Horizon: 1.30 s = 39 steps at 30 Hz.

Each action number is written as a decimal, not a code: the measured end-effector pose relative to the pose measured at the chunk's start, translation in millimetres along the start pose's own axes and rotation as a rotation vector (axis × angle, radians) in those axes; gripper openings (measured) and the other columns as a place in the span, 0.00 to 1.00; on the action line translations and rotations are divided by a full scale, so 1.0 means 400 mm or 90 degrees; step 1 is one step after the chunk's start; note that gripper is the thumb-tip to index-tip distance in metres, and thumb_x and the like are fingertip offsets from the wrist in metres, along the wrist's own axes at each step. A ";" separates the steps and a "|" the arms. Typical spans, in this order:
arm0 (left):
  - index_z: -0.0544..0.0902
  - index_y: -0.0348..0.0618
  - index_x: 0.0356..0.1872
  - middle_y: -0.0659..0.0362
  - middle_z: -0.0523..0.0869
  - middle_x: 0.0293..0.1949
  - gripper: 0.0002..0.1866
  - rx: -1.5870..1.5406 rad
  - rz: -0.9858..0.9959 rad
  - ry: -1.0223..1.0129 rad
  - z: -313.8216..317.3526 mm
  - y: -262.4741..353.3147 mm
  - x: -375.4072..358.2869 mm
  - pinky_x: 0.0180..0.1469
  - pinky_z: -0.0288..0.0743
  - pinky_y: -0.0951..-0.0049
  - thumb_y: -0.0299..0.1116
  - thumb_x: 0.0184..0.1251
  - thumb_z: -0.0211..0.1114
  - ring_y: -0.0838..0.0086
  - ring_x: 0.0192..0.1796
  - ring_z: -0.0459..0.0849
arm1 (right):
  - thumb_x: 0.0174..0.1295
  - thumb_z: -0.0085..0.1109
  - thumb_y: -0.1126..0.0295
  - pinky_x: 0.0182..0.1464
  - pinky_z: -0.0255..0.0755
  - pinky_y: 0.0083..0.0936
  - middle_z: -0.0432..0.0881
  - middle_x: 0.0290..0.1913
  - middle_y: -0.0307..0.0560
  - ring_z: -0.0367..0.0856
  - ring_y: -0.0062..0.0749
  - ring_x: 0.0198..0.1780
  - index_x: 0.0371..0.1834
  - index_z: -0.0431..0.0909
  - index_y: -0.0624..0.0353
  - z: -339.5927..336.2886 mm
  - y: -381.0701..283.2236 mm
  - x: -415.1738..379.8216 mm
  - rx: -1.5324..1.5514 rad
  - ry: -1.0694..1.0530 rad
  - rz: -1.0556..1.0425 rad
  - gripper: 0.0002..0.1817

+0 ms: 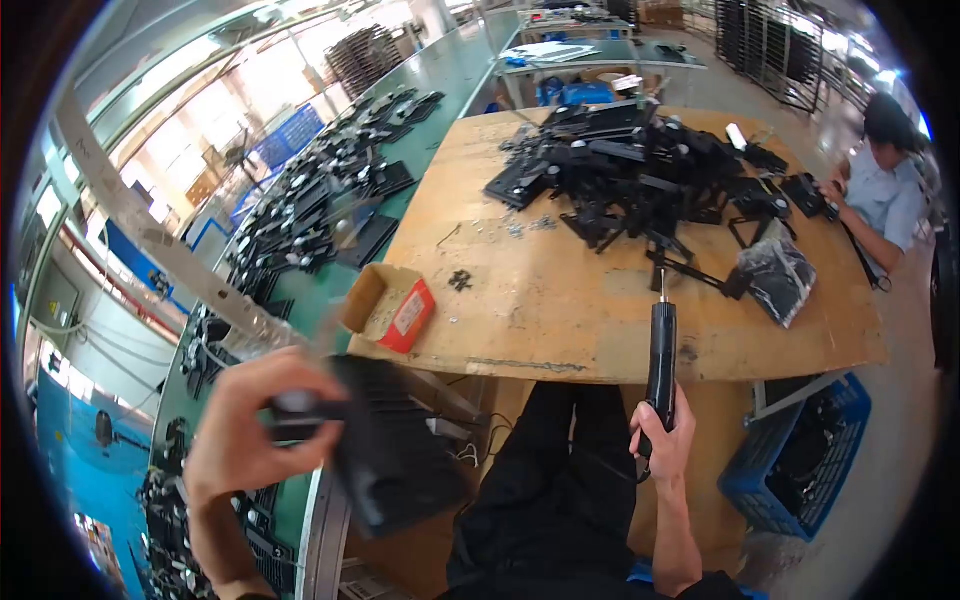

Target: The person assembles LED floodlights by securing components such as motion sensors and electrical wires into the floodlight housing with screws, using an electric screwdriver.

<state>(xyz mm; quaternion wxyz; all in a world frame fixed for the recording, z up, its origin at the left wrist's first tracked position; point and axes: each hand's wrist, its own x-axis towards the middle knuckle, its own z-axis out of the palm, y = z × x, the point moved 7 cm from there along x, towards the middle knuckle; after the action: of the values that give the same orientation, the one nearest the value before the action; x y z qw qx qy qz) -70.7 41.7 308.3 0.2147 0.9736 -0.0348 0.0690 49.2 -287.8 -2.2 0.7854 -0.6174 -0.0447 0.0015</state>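
My left hand (262, 425) is closed round the arm of a black ribbed plastic part (395, 440), blurred by motion. It is held over the gap between the green bench and the wooden table. In my right hand (665, 435) is a black electric screwdriver (662, 350), its bit pointing away from me over the table's near edge. Beyond the bit lies a heap of black parts (640, 165) on the tabletop. A red open cardboard box (408, 318) sits near the table's left front corner, beyond the part in my left hand.
The wooden table (500, 335) carries small loose screws (460, 280) and a plastic-wrapped bundle (778, 278). More black parts (310, 200) line the green bench at left. A blue crate (740, 490) stands on the floor at right. A co-worker (885, 180) handles a black part at the right edge.
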 end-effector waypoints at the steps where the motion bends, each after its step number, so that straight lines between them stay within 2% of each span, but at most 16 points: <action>1: 0.87 0.41 0.41 0.57 0.85 0.37 0.14 -0.029 0.102 -0.055 0.056 0.051 0.065 0.42 0.81 0.66 0.22 0.52 0.76 0.67 0.38 0.87 | 0.72 0.65 0.64 0.18 0.71 0.19 0.80 0.28 0.44 0.76 0.22 0.16 0.66 0.72 0.69 -0.028 -0.006 -0.013 0.005 0.027 -0.002 0.26; 6: 0.87 0.43 0.46 0.55 0.83 0.50 0.15 -0.032 0.445 -0.278 0.341 0.229 0.284 0.51 0.81 0.56 0.21 0.56 0.73 0.56 0.49 0.85 | 0.73 0.65 0.62 0.17 0.70 0.19 0.79 0.28 0.44 0.76 0.23 0.16 0.68 0.70 0.68 -0.133 -0.025 -0.050 0.016 0.144 -0.024 0.27; 9: 0.88 0.42 0.45 0.55 0.82 0.53 0.16 0.066 0.542 -0.355 0.481 0.240 0.379 0.56 0.80 0.55 0.17 0.53 0.69 0.55 0.57 0.83 | 0.74 0.64 0.61 0.17 0.69 0.19 0.79 0.29 0.44 0.76 0.23 0.16 0.67 0.71 0.67 -0.160 -0.007 -0.056 0.022 0.186 -0.016 0.27; 13: 0.91 0.43 0.40 0.58 0.84 0.55 0.17 0.134 0.587 -0.370 0.572 0.188 0.493 0.60 0.82 0.59 0.15 0.49 0.66 0.56 0.59 0.82 | 0.74 0.64 0.60 0.17 0.69 0.20 0.79 0.29 0.44 0.76 0.23 0.16 0.64 0.72 0.66 -0.152 0.005 -0.045 0.030 0.202 -0.017 0.25; 16: 0.92 0.44 0.39 0.59 0.85 0.58 0.17 0.185 0.634 -0.299 0.591 0.142 0.529 0.62 0.82 0.60 0.15 0.49 0.66 0.57 0.60 0.82 | 0.74 0.64 0.62 0.18 0.69 0.19 0.79 0.28 0.44 0.76 0.23 0.16 0.65 0.72 0.67 -0.135 0.004 -0.019 0.015 0.192 -0.020 0.24; 21: 0.93 0.46 0.39 0.58 0.84 0.63 0.17 0.170 0.596 -0.306 0.703 0.026 0.552 0.64 0.81 0.60 0.15 0.50 0.65 0.58 0.63 0.82 | 0.75 0.62 0.66 0.25 0.73 0.20 0.80 0.32 0.42 0.80 0.23 0.23 0.69 0.71 0.68 -0.096 -0.008 0.043 -0.023 0.202 -0.043 0.25; 23: 0.93 0.45 0.40 0.55 0.81 0.69 0.17 0.133 0.529 -0.306 0.744 -0.006 0.540 0.69 0.77 0.58 0.16 0.51 0.66 0.56 0.69 0.79 | 0.75 0.61 0.69 0.37 0.77 0.21 0.83 0.37 0.43 0.83 0.23 0.33 0.70 0.71 0.69 -0.093 -0.042 0.068 -0.073 0.296 -0.173 0.24; 24: 0.93 0.45 0.40 0.55 0.81 0.69 0.17 0.130 0.526 -0.307 0.749 -0.007 0.511 0.69 0.77 0.58 0.16 0.51 0.66 0.56 0.69 0.79 | 0.75 0.61 0.69 0.37 0.77 0.21 0.83 0.37 0.43 0.83 0.23 0.33 0.70 0.71 0.69 -0.090 -0.039 0.087 -0.075 0.293 -0.170 0.24; 26: 0.93 0.43 0.45 0.49 0.77 0.72 0.18 0.085 0.427 -0.022 0.695 -0.010 0.467 0.74 0.71 0.52 0.17 0.53 0.67 0.51 0.74 0.74 | 0.76 0.60 0.69 0.47 0.77 0.22 0.85 0.43 0.45 0.83 0.23 0.41 0.71 0.71 0.70 -0.100 -0.047 0.105 -0.146 0.325 -0.217 0.25; 28: 0.89 0.42 0.55 0.44 0.72 0.75 0.22 0.097 0.263 0.094 0.689 -0.008 0.373 0.76 0.66 0.47 0.21 0.57 0.70 0.44 0.77 0.69 | 0.76 0.61 0.69 0.50 0.76 0.21 0.86 0.45 0.46 0.81 0.21 0.43 0.71 0.71 0.71 -0.100 -0.030 0.121 -0.155 0.319 -0.197 0.25; 31: 0.78 0.45 0.72 0.41 0.68 0.78 0.36 -0.016 0.209 0.008 0.763 0.068 0.211 0.78 0.59 0.40 0.47 0.65 0.76 0.42 0.80 0.64 | 0.75 0.61 0.70 0.50 0.76 0.22 0.86 0.45 0.46 0.82 0.22 0.43 0.71 0.71 0.70 -0.073 0.005 0.121 -0.157 0.281 -0.191 0.25; 32: 0.74 0.45 0.76 0.44 0.66 0.81 0.40 -0.039 0.212 -0.031 0.799 0.073 0.189 0.81 0.53 0.38 0.48 0.65 0.76 0.43 0.83 0.61 | 0.75 0.61 0.70 0.50 0.76 0.22 0.86 0.45 0.46 0.82 0.22 0.43 0.71 0.71 0.70 -0.060 0.003 0.116 -0.163 0.273 -0.187 0.25; 34: 0.71 0.46 0.79 0.48 0.65 0.83 0.41 0.046 0.268 -0.062 0.821 0.049 0.219 0.82 0.50 0.37 0.45 0.66 0.76 0.44 0.86 0.55 | 0.73 0.63 0.72 0.47 0.73 0.19 0.84 0.46 0.42 0.76 0.18 0.42 0.69 0.71 0.70 -0.036 -0.022 0.102 -0.138 0.276 -0.188 0.25; 36: 0.72 0.45 0.79 0.53 0.68 0.82 0.41 0.092 0.320 -0.078 0.805 0.003 0.261 0.82 0.51 0.36 0.40 0.64 0.76 0.49 0.86 0.55 | 0.73 0.62 0.72 0.47 0.75 0.20 0.85 0.46 0.45 0.78 0.19 0.42 0.71 0.69 0.70 -0.020 -0.022 0.092 -0.110 0.259 -0.174 0.26; 38: 0.74 0.50 0.78 0.56 0.70 0.81 0.40 0.126 0.320 -0.089 0.773 -0.069 0.323 0.81 0.55 0.39 0.23 0.59 0.69 0.50 0.85 0.59 | 0.73 0.62 0.73 0.48 0.77 0.21 0.86 0.46 0.47 0.80 0.21 0.42 0.72 0.68 0.71 -0.013 -0.003 0.063 -0.078 0.252 -0.150 0.27; 39: 0.75 0.50 0.76 0.56 0.71 0.80 0.40 0.099 0.313 -0.109 0.751 -0.110 0.351 0.80 0.58 0.40 0.22 0.58 0.68 0.50 0.85 0.61 | 0.73 0.62 0.73 0.49 0.78 0.23 0.87 0.45 0.48 0.82 0.22 0.42 0.72 0.67 0.71 -0.003 0.016 0.055 -0.050 0.228 -0.134 0.27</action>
<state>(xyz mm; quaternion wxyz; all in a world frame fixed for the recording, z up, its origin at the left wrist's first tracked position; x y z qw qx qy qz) 108.0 -50.9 41.1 0.1127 0.9517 -0.2830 0.0394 71.6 -286.1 -7.3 0.7520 -0.6298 0.0312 -0.1919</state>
